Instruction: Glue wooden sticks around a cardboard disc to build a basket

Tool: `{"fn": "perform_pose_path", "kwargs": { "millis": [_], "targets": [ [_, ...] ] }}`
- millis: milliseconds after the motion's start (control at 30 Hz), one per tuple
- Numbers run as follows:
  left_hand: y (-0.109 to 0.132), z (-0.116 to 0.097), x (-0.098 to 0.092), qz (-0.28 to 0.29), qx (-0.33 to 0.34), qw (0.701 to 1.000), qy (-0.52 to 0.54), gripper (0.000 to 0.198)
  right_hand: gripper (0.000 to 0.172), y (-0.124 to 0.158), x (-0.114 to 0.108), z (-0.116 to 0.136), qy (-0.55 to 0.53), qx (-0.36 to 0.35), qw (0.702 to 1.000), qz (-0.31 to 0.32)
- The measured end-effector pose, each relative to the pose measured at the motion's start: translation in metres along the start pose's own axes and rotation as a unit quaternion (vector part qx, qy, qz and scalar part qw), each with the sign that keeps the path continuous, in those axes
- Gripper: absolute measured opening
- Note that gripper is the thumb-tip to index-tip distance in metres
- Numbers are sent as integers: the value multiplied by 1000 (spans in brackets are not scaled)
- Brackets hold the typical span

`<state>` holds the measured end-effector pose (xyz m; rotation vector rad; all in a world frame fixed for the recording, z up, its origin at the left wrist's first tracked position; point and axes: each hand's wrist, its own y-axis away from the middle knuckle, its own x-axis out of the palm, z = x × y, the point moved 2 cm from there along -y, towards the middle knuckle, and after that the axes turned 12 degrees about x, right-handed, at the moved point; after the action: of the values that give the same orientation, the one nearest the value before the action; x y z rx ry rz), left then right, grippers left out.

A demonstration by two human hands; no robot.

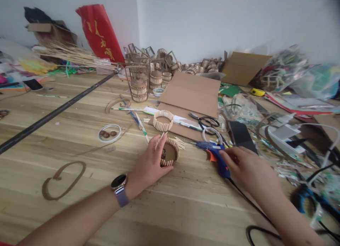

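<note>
My left hand point(152, 161), with a watch on its wrist, bends over a small round basket wall of short wooden sticks point(175, 150). Its fingertips pinch a short wooden stick at the far rim, and the thumb rests by the near rim. Inside that ring is a brown cardboard base point(170, 153) with dark printed characters. On the right, my right hand point(248, 169) has thumb and fingers closed at the back of a blue hot glue gun point(219, 155) with an orange trigger. The gun's nozzle points left, toward several loose sticks point(180, 143) beside the ring.
Another stick ring point(163, 121) stands just beyond. Black scissors point(205, 121) and cardboard sheets point(190, 93) lie behind it. Finished little buckets point(139, 90) stand farther back. A white ring point(109, 133) with brown beads is at left. The gun's black cord point(249, 202) runs toward me.
</note>
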<state>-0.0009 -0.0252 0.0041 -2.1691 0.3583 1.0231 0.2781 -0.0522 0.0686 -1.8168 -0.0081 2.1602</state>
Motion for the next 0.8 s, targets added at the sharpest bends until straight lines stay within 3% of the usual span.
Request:
{"fn": "perform_pose_path", "kwargs": {
  "millis": [133,267,467,800],
  "targets": [
    [0,1,0,-7,3,1000,6,109,25,-4,13,42,-6,-180,982,56],
    [-1,1,0,-11,9,1000,10,110,23,-20,32,83,89,-245,962,79],
    [-2,0,-1,-7,10,1000,2,111,19,-42,49,113,110,-251,957,95],
    [-2,-1,-2,-1,12,1000,-1,109,21,-40,48,114,124,-230,959,107]
  ]
}}
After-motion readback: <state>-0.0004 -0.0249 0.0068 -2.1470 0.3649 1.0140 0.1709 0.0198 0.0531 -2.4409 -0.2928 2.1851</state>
